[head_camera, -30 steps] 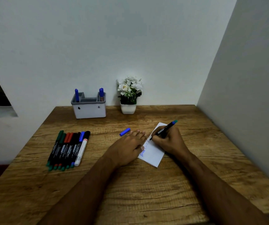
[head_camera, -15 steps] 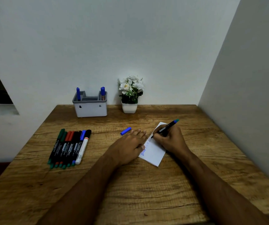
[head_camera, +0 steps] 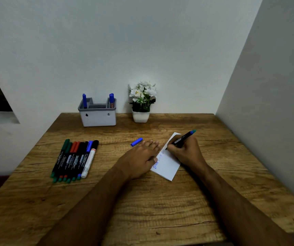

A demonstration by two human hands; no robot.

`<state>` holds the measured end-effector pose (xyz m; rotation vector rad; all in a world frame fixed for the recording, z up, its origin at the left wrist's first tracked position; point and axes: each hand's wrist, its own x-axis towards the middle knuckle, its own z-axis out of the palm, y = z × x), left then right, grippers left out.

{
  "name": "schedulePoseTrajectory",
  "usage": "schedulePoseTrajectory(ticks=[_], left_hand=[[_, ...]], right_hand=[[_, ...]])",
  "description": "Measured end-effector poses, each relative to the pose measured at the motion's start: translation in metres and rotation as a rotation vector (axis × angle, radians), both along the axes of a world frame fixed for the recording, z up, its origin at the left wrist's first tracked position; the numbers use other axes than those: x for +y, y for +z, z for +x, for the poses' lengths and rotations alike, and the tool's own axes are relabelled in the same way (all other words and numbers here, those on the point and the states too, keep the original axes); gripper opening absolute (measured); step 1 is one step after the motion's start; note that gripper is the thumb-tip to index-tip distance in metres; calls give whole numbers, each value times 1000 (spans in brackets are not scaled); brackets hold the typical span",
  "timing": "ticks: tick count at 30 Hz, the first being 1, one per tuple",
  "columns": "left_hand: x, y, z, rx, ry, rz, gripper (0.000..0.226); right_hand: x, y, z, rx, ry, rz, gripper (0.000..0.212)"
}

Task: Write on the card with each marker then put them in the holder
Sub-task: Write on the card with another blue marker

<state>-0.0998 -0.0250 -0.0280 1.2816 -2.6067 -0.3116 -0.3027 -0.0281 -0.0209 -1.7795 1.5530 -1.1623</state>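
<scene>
The right hand (head_camera: 187,153) is pinching a black marker (head_camera: 182,138), tip touching the card (head_camera: 167,166) on the table (head_camera: 160,210). The left hand (head_camera: 139,157) is lying flat, fingers straight and together, thumb pressing the card's left edge. A blue cap (head_camera: 136,142) is lying just beyond its fingertips. A row of markers (head_camera: 75,159) is lying far left; the holder (head_camera: 98,118), holding two blue markers, is standing at the back beside a plant (head_camera: 141,102)

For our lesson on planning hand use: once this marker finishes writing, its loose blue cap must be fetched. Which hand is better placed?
Left. The left hand lies flat on the card, fingertips beside the blue cap. The right hand grips the marker.
</scene>
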Motion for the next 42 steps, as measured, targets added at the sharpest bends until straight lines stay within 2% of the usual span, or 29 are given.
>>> schedulePoseTrajectory(ticks=[8,12,16,22,28,32,37,39,42], left_hand=[[0,2,0,22,10,-5,54],[0,2,0,51,15,5,54],[-1,2,0,80,40,31,54],[-2,2,4,211,117,20,50],[-10,21,7,186,297,-189,47],[-15,25,9,124,476,-133,28],[-20,28,6,-40,474,-104,30],[-21,30,3,-88,467,-114,24],[-21,32,1,-22,509,-134,20]], right_hand=[[1,0,-1,-4,14,-9,11],[2,4,-2,-90,-15,-19,10],[4,5,0,-89,2,-22,12],[4,15,1,-165,1,-5,17],[1,27,10,-248,35,6,13],[-1,27,17,-243,49,9,11],[-1,21,20,-232,72,12,10],[0,19,20,-234,85,7,11],[1,18,19,-254,91,5,12]])
